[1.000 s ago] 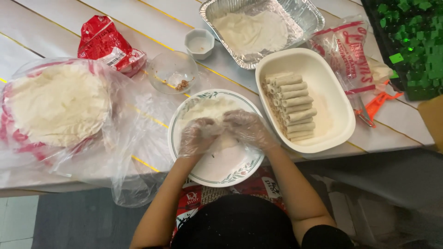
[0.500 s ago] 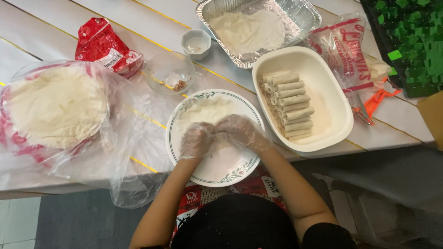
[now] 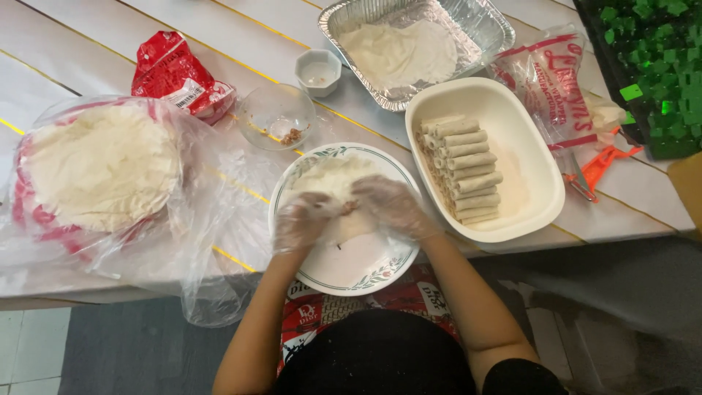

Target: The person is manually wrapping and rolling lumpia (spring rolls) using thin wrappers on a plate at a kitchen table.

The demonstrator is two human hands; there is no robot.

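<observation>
Rolling a wrapper (image 3: pixel 338 183) on the plate (image 3: pixel 380 274), both gloved hands on it. Left hand (image 3: pixel 303 219) and right hand (image 3: pixel 391 206) are curled over the wrapper's near edge, fingers pinching it around a bit of brown filling at centre. Wrapper looks thin, soft, light and easy to tear, so hold at the folded edge with fingertips, light pressure. Finished rolls (image 3: pixel 461 170) sit in the white dish (image 3: pixel 537 212) just right of the plate.
</observation>
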